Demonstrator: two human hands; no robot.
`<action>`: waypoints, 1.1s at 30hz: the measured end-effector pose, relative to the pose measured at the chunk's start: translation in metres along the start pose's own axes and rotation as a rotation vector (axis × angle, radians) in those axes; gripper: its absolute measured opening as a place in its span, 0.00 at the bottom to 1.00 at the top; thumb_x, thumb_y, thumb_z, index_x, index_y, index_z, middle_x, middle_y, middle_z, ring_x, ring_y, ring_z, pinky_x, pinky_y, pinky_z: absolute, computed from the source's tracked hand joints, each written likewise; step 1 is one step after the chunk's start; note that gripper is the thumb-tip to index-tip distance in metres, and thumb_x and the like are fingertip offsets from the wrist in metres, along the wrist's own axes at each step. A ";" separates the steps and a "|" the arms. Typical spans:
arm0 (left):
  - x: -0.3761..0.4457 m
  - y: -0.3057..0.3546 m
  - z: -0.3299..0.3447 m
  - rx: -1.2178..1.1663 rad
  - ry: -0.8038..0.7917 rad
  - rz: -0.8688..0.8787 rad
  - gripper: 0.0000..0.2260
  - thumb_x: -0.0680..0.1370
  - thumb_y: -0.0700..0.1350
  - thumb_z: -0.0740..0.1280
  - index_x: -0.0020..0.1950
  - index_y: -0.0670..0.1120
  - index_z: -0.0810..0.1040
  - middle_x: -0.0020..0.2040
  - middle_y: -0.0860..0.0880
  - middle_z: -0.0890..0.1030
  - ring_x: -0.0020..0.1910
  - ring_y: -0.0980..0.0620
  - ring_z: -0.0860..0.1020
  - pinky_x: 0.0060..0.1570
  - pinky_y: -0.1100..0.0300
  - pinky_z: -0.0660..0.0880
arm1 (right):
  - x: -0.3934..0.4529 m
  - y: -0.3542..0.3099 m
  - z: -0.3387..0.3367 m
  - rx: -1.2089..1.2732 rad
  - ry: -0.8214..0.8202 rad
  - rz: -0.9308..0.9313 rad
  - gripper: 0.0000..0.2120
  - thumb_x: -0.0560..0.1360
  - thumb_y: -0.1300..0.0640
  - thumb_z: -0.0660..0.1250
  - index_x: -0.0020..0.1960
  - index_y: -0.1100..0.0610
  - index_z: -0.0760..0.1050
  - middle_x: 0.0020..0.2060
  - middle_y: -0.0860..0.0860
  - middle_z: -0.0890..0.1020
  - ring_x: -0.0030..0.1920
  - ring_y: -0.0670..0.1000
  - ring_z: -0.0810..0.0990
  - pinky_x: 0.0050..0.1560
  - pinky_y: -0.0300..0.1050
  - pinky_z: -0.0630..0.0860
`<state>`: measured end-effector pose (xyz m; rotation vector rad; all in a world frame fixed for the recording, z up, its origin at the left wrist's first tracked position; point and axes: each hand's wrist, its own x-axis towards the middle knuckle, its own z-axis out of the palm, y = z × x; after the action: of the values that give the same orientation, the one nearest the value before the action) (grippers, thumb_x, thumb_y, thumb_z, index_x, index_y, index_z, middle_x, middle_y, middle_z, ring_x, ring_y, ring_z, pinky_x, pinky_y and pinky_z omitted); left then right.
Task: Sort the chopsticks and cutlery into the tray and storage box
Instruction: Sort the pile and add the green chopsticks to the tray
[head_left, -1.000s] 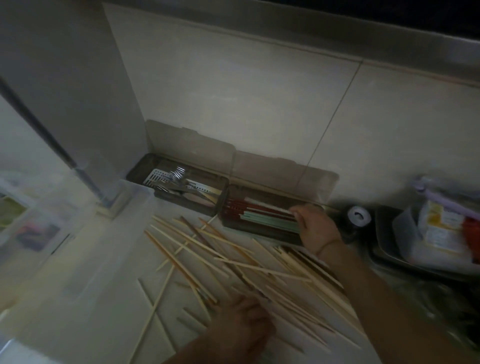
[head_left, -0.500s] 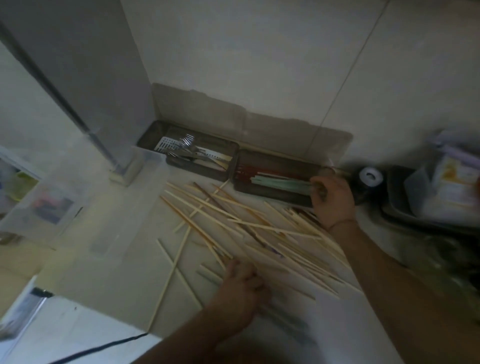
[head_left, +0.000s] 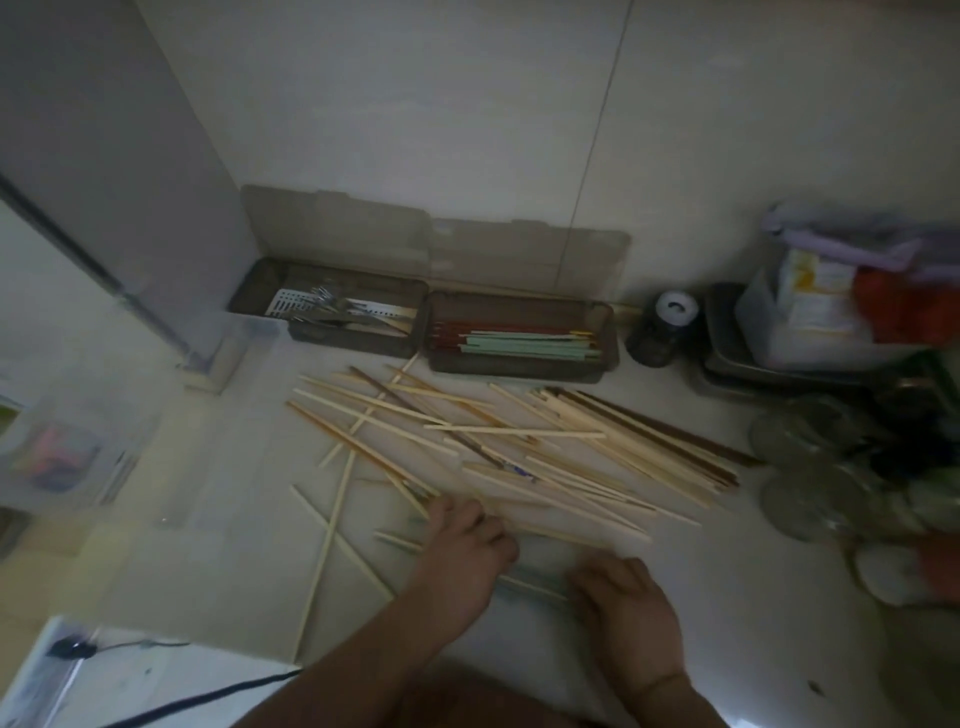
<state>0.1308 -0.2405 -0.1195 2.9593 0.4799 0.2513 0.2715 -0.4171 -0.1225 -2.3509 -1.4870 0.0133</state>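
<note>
Many loose wooden chopsticks lie crisscrossed on the pale counter. Against the wall stand two open brown boxes: the left storage box holds a white tray with forks, and the right box holds red and green chopsticks. My left hand lies on the near edge of the pile, fingers curled over a few chopsticks. My right hand sits just to its right, with bent fingers at the end of a thin chopstick. Blur hides its grip.
A small dark jar with a white lid stands right of the boxes. A dish rack with bags and glass lids crowd the right side. A grey cabinet side and clear bins are at the left.
My right hand has left the right box and come back to the near side, beside my left hand. The view tilted down and the green chopsticks now lie in the box.
</note>
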 end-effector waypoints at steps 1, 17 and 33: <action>-0.002 0.001 0.000 0.001 -0.004 -0.004 0.05 0.68 0.49 0.71 0.40 0.54 0.76 0.39 0.57 0.74 0.46 0.50 0.70 0.53 0.49 0.63 | 0.001 -0.004 0.000 -0.003 -0.013 0.036 0.13 0.69 0.49 0.59 0.40 0.49 0.82 0.42 0.47 0.82 0.39 0.53 0.78 0.31 0.43 0.77; 0.004 -0.004 -0.012 -0.120 0.203 -0.101 0.07 0.76 0.52 0.61 0.40 0.54 0.76 0.38 0.58 0.76 0.44 0.54 0.71 0.47 0.55 0.61 | 0.044 0.026 -0.044 0.509 0.196 0.171 0.07 0.75 0.48 0.64 0.48 0.34 0.76 0.47 0.37 0.79 0.47 0.38 0.77 0.46 0.28 0.71; -0.002 -0.031 0.006 -0.157 0.241 0.113 0.16 0.70 0.58 0.67 0.56 0.56 0.76 0.54 0.58 0.75 0.53 0.53 0.73 0.58 0.54 0.66 | 0.259 0.042 -0.059 -0.027 0.024 0.142 0.08 0.78 0.57 0.61 0.49 0.52 0.80 0.42 0.56 0.81 0.43 0.59 0.77 0.41 0.47 0.72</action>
<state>0.1205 -0.2125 -0.1302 2.8176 0.3025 0.6331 0.4356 -0.2237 -0.0329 -2.4645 -1.3148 0.0002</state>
